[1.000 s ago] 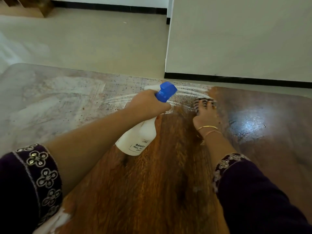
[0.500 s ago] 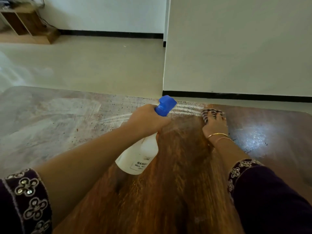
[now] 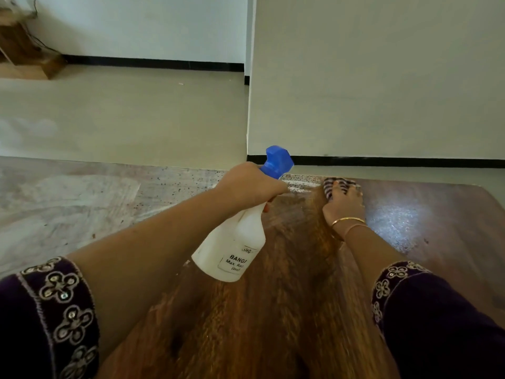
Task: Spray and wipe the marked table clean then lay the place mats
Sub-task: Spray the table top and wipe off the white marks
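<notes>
Since a second ago we have pushed our wipe outward: the cloth (image 3: 338, 186), then short of the table's (image 3: 437, 214) far edge, now sits right at it, and the view has tipped up to show more floor.

On the left half the marks (image 3: 68, 203) remain a pale, speckled film, so we judge the wiping under half done; no place mats are in view.

At the centre our left hand (image 3: 250, 186) is clamped round the neck of the spray bottle (image 3: 235, 247), held tilted above the table.

Right of it our right hand (image 3: 343, 205) presses flat on the striped cloth.

Beyond lie bare wet wood, then a pale floor (image 3: 123, 119), a white wall (image 3: 382, 77) and a wooden shelf (image 3: 24, 50) at far left.
</notes>
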Action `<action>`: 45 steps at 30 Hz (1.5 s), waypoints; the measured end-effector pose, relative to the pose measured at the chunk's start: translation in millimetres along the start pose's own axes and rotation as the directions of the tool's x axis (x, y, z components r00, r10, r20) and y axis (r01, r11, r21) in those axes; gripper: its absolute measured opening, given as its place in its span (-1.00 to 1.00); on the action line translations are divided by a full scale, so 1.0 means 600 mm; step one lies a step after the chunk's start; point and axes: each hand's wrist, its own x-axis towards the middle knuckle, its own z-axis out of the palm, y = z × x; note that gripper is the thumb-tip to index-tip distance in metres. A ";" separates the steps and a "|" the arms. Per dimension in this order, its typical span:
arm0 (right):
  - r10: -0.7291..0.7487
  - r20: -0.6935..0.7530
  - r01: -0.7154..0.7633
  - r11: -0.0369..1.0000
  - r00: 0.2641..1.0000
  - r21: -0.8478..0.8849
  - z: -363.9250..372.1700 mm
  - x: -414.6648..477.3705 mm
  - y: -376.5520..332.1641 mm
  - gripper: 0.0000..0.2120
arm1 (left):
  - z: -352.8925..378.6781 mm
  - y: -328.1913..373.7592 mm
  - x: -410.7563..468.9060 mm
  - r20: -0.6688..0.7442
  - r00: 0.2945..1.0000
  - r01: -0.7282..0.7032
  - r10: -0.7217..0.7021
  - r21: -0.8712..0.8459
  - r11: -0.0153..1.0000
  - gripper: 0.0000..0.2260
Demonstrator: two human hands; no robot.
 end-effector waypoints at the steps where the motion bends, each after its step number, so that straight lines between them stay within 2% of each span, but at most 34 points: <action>1: 0.029 -0.013 -0.029 1.000 1.000 -0.005 0.001 0.011 -0.005 -0.46 | -0.001 -0.005 0.007 -0.007 1.000 0.002 -0.002 0.060 0.998 -0.88; 2: 0.026 -0.020 -0.026 1.000 0.999 -0.016 0.000 0.016 -0.010 -0.46 | 0.000 -0.007 0.006 -0.013 1.000 0.010 -0.009 0.112 0.994 -0.86; 4: -0.129 -0.037 0.128 0.991 0.991 -0.030 0.012 0.022 -0.038 -0.45 | 0.000 -0.012 0.006 -0.027 0.999 0.023 -0.019 0.170 0.985 -0.84; 7: -0.459 0.047 0.460 0.888 0.887 -0.027 0.041 0.010 -0.102 -0.39 | -0.005 -0.026 0.021 -0.049 0.998 0.031 -0.024 0.138 0.990 -0.82; 9: -0.534 0.100 0.540 0.841 0.839 -0.040 0.045 0.002 -0.116 -0.38 | -0.008 -0.031 0.025 -0.048 0.998 0.034 -0.031 0.066 0.997 -0.82; 11: -0.523 0.074 0.526 0.850 0.849 -0.036 0.040 0.016 -0.090 -0.38 | -0.012 -0.037 0.028 -0.050 0.998 0.040 -0.040 -0.005 0.999 -0.81; 12: -0.482 0.016 0.482 0.875 0.876 -0.041 0.035 0.029 -0.066 -0.38 | -0.014 -0.039 0.029 -0.051 0.998 0.046 -0.048 -0.032 0.998 -0.75; 15: -0.230 -0.108 0.232 0.973 0.967 0.003 0.014 0.074 0.000 -0.44 | -0.025 -0.046 0.030 -0.054 0.997 0.052 -0.055 -0.056 0.997 -0.73; 18: -0.060 -0.068 0.059 0.998 0.996 -0.003 0.005 0.082 0.001 -0.45 | -0.037 -0.055 0.026 -0.075 0.995 0.056 -0.060 -0.051 0.997 -0.73; 19: -0.076 -0.077 0.075 0.997 0.994 -0.024 0.011 0.078 -0.015 -0.44 | -0.042 -0.059 0.024 -0.085 0.994 0.060 -0.064 -0.042 0.997 -0.72; 21: -0.245 -0.104 0.240 0.969 0.964 -0.054 0.035 0.054 -0.071 -0.42 | -0.052 -0.068 0.019 -0.105 0.992 0.070 -0.071 -0.021 0.997 -0.71; 24: -0.542 -0.060 0.538 0.840 0.838 -0.067 0.084 -0.018 -0.188 -0.49 | -0.068 -0.076 0.011 -0.153 0.983 0.102 -0.106 -0.033 0.994 -0.74; 26: -0.651 0.008 0.650 0.758 0.759 -0.044 0.103 -0.068 -0.250 -0.59 | -0.078 -0.079 0.006 -0.190 0.974 0.115 -0.121 -0.043 0.992 -0.79; 27: -0.680 0.050 0.682 0.730 0.732 -0.046 0.107 -0.085 -0.264 -0.56 | -0.082 -0.080 0.003 -0.203 0.971 0.119 -0.124 -0.035 0.992 -0.80; 29: -0.687 0.120 0.695 0.718 0.717 -0.044 0.101 -0.082 -0.249 -0.46 | -0.090 -0.083 -0.002 -0.210 0.970 0.120 -0.124 -0.034 0.992 -0.81; 31: -0.618 0.083 0.622 0.783 0.781 -0.019 0.082 -0.054 -0.202 -0.39 | -0.097 -0.090 -0.008 -0.204 0.970 0.126 -0.135 -0.055 0.990 -0.82; 34: -0.318 -0.059 0.318 0.948 0.946 -0.010 0.047 -0.002 -0.119 -0.39 | -0.101 -0.107 -0.020 -0.184 0.971 0.146 -0.152 -0.047 0.988 -0.83; 36: -0.125 -0.046 0.126 0.991 0.991 0.040 0.032 0.010 -0.092 -0.39 | -0.103 -0.121 -0.030 -0.175 0.971 0.158 -0.162 -0.040 0.987 -0.77; 37: -0.078 -0.033 0.080 0.995 0.996 0.065 0.033 0.008 -0.091 -0.38 | -0.104 -0.128 -0.035 -0.170 0.971 0.164 -0.169 -0.042 0.986 -0.73; 39: -0.110 -0.063 0.115 0.991 0.992 0.071 0.048 -0.011 -0.116 -0.38 | -0.107 -0.139 -0.043 -0.162 0.969 0.183 -0.189 -0.056 0.982 -0.70; 41: -0.263 -0.110 0.270 0.962 0.959 0.052 0.075 -0.048 -0.158 -0.38 | -0.108 -0.147 -0.049 -0.163 0.967 0.188 -0.197 -0.070 0.980 -0.72; 45: -0.556 0.031 0.553 0.830 0.831 0.067 0.105 -0.131 -0.232 -0.44 | -0.104 -0.138 -0.068 -0.172 0.965 0.184 -0.200 -0.106 0.977 -0.63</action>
